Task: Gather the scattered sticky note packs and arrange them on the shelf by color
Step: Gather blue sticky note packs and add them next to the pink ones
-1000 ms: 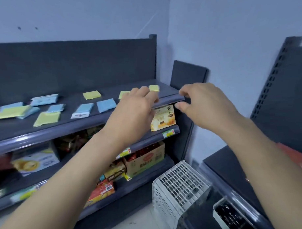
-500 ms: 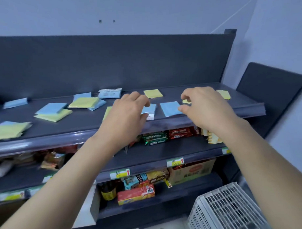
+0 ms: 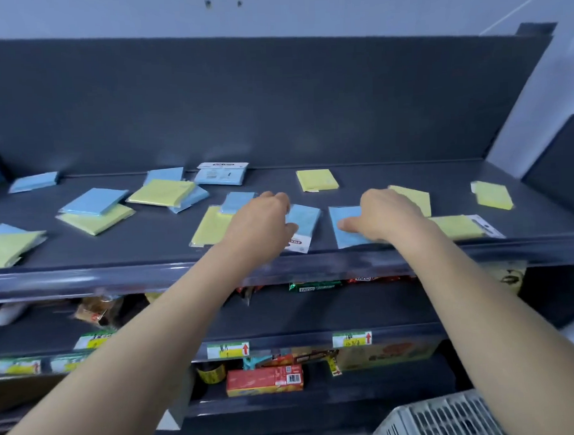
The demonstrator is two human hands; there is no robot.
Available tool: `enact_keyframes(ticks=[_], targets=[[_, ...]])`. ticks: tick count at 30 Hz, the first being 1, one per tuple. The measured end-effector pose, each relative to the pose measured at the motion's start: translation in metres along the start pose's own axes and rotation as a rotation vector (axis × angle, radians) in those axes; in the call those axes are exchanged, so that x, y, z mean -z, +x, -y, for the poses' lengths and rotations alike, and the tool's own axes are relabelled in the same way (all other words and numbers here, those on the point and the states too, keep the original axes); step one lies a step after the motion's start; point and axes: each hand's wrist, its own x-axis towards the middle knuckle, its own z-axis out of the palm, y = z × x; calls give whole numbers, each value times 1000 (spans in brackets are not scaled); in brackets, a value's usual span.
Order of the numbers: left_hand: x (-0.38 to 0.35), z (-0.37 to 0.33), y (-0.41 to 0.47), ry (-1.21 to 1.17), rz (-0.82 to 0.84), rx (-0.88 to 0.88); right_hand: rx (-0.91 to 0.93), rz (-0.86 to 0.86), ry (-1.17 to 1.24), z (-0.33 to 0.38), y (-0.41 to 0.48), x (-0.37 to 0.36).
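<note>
Blue and yellow sticky note packs lie scattered over the dark top shelf point(image 3: 375, 178). My left hand point(image 3: 263, 221) rests palm down across a yellow pack point(image 3: 208, 228) and a small blue pack point(image 3: 238, 201), with its thumb on a blue pack with a white header point(image 3: 307, 221). My right hand point(image 3: 386, 217) lies flat on another blue pack point(image 3: 346, 230) near the front edge, partly covering a yellow pack point(image 3: 415, 196). Neither hand has lifted anything. More yellow packs point(image 3: 317, 180) point(image 3: 493, 195) point(image 3: 455, 226) sit to the right. Mixed overlapping packs point(image 3: 93, 203) point(image 3: 161, 192) lie to the left.
The shelf's tall dark back panel point(image 3: 275, 97) rises behind the packs. Lower shelves hold snack packets and a red box point(image 3: 263, 381) behind price tags point(image 3: 351, 338). A white plastic basket point(image 3: 442, 417) stands at the bottom right.
The view has swung left from the shelf's right end and moved closer. Both hands have come down from above the front edge onto the packs in the middle.
</note>
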Motion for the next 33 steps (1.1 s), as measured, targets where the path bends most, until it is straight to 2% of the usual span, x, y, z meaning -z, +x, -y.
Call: enact_keyframes(ticks=[5,9,11,13,17,20,23,26,30,33], targets=[[-23,-3,35,32,93,107,10,154,-66,-12,30,-12],[-35,-4,47,7,128,183,66,205,-26,-9,49,-12],[-39,-6,51,21,142,214,33,218,14,-3,58,-11],[-42,-9,57,49,149,240,4,156,73,0,68,-9],[-41,-8,67,-15,198,288,67,-83,105,-3,77,2],[-35,-5,72,-80,258,310,71,-159,129,-6,77,10],[-32,3,76,-194,230,328,67,-223,142,-8,74,11],[-32,10,78,-372,136,238,52,-281,178,-11,61,15],[-15,6,73,-425,28,42,-39,-356,191,-17,34,21],[-2,-9,64,-469,53,-131,-138,-432,204,-28,6,22]])
